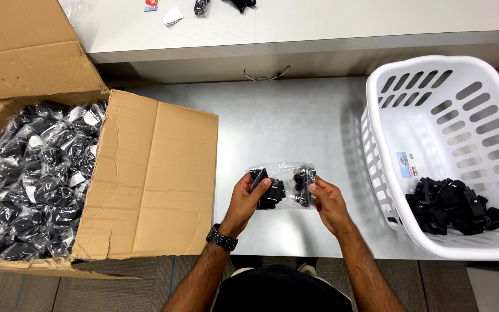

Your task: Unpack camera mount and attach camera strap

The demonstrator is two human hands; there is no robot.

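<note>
Far to the left of your grip, an open cardboard box (145,179) sits on the grey table (295,121), packed full of small clear bags of black parts (36,185). Its near flap folds out toward your hands.

Your left hand (246,199), with a dark watch (222,237) on the wrist, pinches the left edge of one small clear bag (284,184) between thumb and fingers. Your right hand (327,202) pinches the bag's right edge the same way. Both hands are closed on the bag, which hangs between them just above the table, straight in front of your body. Black parts show through the plastic; the bag looks unopened, though the seal is too small to tell.

To the right of your grip stands a white laundry basket (399,75) holding a loose pile of black parts (451,205) with no bags around them.

Judging from this, you are at the opening step: the bag is held taut, ready to tear. The next move calls for pulling the two edges apart firmly, while keeping the parts from scattering across the table.
</note>
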